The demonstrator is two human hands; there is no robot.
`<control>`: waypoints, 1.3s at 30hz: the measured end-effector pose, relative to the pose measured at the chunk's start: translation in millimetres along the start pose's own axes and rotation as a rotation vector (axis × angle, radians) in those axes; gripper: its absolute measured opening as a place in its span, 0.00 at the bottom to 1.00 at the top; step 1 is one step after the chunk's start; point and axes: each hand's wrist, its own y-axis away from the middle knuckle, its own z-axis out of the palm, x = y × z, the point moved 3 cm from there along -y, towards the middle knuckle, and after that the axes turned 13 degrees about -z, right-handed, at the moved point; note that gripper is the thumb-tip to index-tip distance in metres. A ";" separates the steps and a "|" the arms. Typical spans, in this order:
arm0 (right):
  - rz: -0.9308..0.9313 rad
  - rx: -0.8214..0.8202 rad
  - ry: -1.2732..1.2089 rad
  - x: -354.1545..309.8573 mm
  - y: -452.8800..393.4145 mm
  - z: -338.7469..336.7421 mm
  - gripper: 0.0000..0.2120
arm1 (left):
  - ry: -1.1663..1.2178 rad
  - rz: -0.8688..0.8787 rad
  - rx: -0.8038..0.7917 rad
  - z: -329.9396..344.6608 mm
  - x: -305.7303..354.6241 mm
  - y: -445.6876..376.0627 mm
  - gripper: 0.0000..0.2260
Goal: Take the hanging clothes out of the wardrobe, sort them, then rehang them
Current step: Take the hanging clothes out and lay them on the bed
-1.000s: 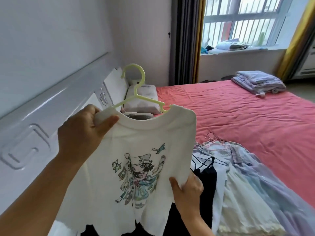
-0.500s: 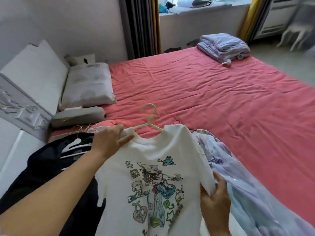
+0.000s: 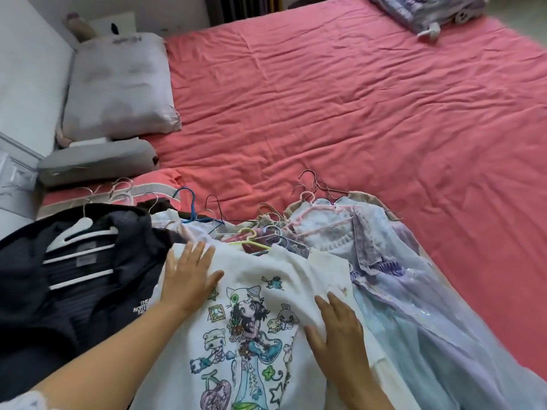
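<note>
Fingers (image 3: 197,255) of the left hand (image 3: 188,279) lie spread and flat on the white printed T-shirt (image 3: 254,291), which rests on its yellow-green hanger (image 3: 251,239) atop the clothes pile on the red bed (image 3: 325,113). Dark jacket (image 3: 74,276) lies left of it, lilac dress (image 3: 399,276) right. Right hand (image 3: 340,344) presses the shirt's right side, fingers straight.

folded bedding (image 3: 426,10): cut by top edge | white T-shirt (image 3: 266,279): hem past bottom edge

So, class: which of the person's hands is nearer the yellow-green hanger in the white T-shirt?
Left. The left hand lies flat on the white T-shirt just beside the yellow-green hanger; the right hand rests lower down the shirt.
</note>
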 end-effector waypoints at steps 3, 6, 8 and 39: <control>-0.012 -0.204 0.031 1.9 -6.3 9.3 0.29 | -0.058 -0.087 -0.213 15.8 -6.1 9.6 0.26; -0.032 -0.267 0.103 -2.4 -11.9 7.4 0.23 | 0.020 -0.115 -0.233 9.4 -6.7 15.3 0.26; -0.057 -0.177 0.083 -15.3 -15.7 1.8 0.20 | 0.156 -0.145 -0.180 -0.3 -8.1 26.8 0.27; -1.446 -0.706 -0.099 -380.6 419.2 117.1 0.22 | 0.741 -1.385 0.238 50.9 -200.5 760.9 0.16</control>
